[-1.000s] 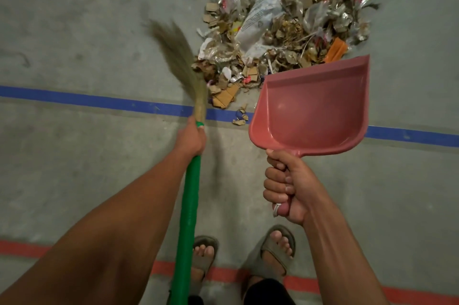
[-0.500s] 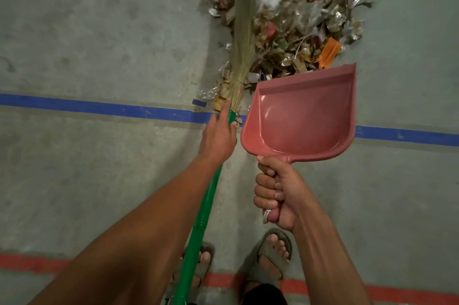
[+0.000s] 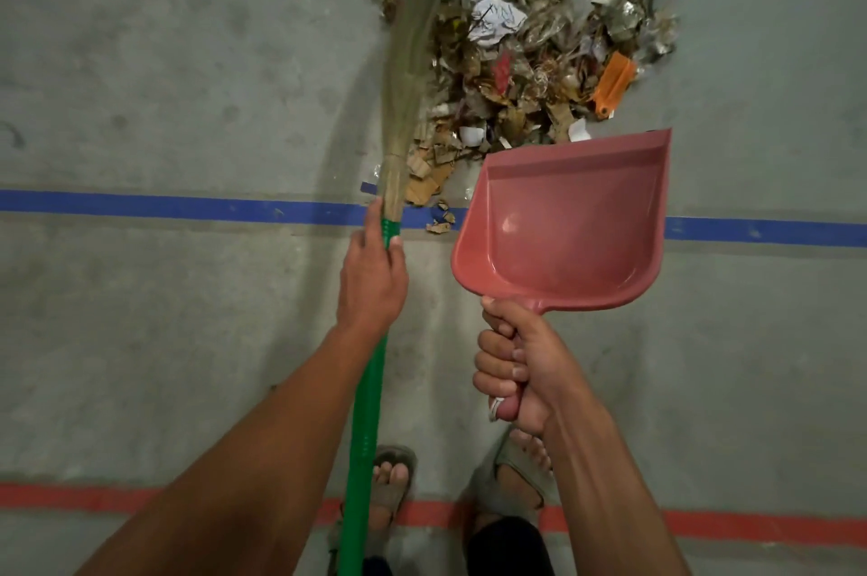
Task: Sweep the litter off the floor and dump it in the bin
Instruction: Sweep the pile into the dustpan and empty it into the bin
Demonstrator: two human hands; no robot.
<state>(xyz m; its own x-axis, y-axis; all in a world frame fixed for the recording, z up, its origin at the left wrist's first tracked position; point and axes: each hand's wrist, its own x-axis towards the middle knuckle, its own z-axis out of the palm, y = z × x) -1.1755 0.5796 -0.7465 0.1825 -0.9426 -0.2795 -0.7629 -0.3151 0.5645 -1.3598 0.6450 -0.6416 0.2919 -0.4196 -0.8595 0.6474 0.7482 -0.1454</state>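
A person in sandals (image 3: 391,481) is standing on a grey concrete floor (image 3: 164,83), the left hand (image 3: 373,280) gripping a broom (image 3: 403,116) with fingers curled round the top of its green handle, just below the bristles. The bristles are lying along the left side of a litter pile (image 3: 530,36) at the floor's far edge. The right hand (image 3: 513,369) is wrapping its fingers tightly round the handle of a pink dustpan (image 3: 563,219), its lip just beside the pile's near edge, over a blue line (image 3: 140,205).

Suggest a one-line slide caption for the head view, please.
Left hand angles a green-handled broom against the litter pile; right hand holds an empty pink dustpan.
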